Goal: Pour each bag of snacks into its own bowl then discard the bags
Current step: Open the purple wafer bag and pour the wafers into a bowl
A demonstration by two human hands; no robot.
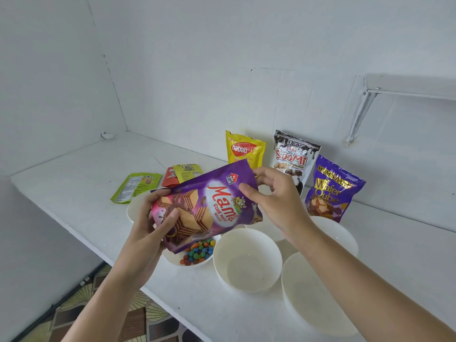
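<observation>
From here I see the left hand (151, 219) gripping the bottom of the purple Mami bag (214, 203) and the right hand (275, 199) pinching its top edge (thumb in front), the bag held tilted above the candy bowl (171, 258) beside an empty bowl (246, 265).

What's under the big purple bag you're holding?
A white bowl of colourful candies sits under the purple bag. The bag covers the bowl's far side, so how many candies it holds cannot be seen.
</observation>
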